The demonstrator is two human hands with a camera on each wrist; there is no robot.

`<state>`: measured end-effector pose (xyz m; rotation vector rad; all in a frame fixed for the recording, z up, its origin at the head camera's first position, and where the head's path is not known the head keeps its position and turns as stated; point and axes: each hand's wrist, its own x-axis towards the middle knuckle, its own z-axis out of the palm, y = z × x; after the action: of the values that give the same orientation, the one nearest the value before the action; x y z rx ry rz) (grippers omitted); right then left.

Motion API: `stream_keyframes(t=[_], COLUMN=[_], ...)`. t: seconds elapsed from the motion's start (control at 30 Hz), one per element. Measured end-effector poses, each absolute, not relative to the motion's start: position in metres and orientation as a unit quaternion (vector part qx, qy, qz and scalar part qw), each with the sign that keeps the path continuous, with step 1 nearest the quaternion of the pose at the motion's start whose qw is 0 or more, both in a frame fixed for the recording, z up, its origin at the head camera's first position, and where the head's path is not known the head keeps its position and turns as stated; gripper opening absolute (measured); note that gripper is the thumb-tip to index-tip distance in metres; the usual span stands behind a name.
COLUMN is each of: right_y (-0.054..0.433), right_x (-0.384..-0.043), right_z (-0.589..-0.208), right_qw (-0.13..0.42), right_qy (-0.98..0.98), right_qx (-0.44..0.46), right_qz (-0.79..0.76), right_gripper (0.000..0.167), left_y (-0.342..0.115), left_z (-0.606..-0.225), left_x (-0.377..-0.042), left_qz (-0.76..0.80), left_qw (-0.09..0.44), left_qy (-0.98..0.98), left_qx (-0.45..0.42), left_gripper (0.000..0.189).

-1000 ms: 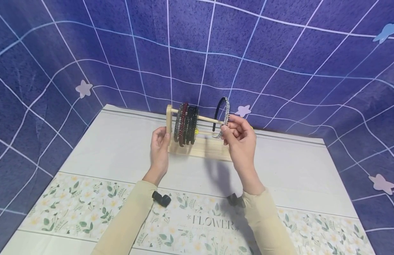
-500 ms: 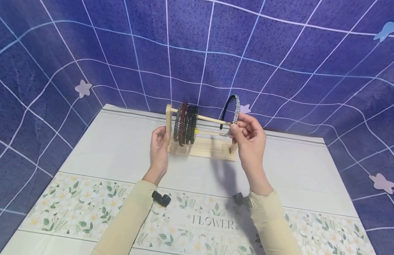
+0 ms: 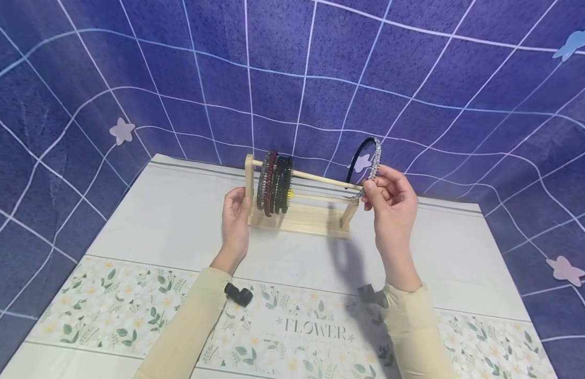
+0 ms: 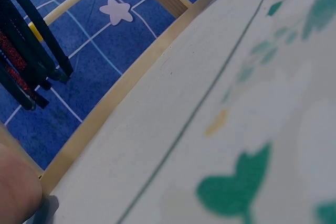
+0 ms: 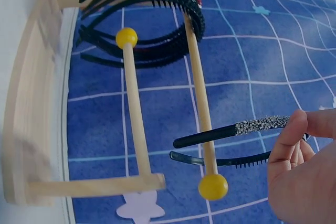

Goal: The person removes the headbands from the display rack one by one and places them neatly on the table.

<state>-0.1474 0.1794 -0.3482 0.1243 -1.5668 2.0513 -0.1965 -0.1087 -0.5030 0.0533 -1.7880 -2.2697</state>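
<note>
A wooden headband stand (image 3: 297,220) rests at the table's back edge, with two horizontal rods. My left hand (image 3: 235,221) grips its left upright; only a blurred bit of that hand (image 4: 18,187) shows in the left wrist view. Several toothed headbands (image 3: 275,184), black, dark red and greyish, hang bunched at the upper rod's left end. Between right thumb and fingers, my right hand (image 3: 395,205) pinches a black headband with silver rhinestones (image 5: 262,125). The legs of this headband straddle the upper rod (image 5: 197,87) close to its yellow ball end (image 5: 213,186).
The lower rod runs from the stand's right upright (image 3: 350,215) to its own yellow ball (image 5: 126,37) beside the bunched headbands. Behind stands a blue gridded backdrop (image 3: 217,63) with star shapes. A floral-printed white cloth (image 3: 169,310) covers the table.
My right hand has moved right along the upper rod, taking the rhinestone headband toward the rod's free end. The left hand and the bunched headbands have stayed in place.
</note>
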Motion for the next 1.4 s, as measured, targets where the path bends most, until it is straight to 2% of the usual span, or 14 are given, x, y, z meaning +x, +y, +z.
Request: stream_keyframes(t=[0.57, 0.87, 1.1, 1.4], right_y=[0.214, 0.235, 0.254, 0.275], right_x=[-0.143, -0.142, -0.141, -0.137], right_z=[-0.347, -0.358, -0.371, -0.387], right_qw=[0.287, 0.281, 0.259, 0.204], right_qy=[-0.573, -0.613, -0.659, -0.755], right_qx=[0.025, 0.006, 0.004, -0.017], right_qz=[0.767, 0.738, 0.706, 0.623], right_gripper=[0.032, 0.039, 0.039, 0.026], left_y=[-0.109, -0.108, -0.108, -0.108], left_z=[-0.505, -0.505, -0.506, -0.506], left_x=[-0.198, -0.198, -0.198, -0.197], left_qz=[-0.789, -0.796, -0.794, -0.788], left_qw=[0.128, 0.134, 0.132, 0.132], left_qy=[-0.6, -0.59, -0.594, -0.601], left_qx=[0.024, 0.019, 0.018, 0.019], left_gripper=[0.028, 0.027, 0.028, 0.028])
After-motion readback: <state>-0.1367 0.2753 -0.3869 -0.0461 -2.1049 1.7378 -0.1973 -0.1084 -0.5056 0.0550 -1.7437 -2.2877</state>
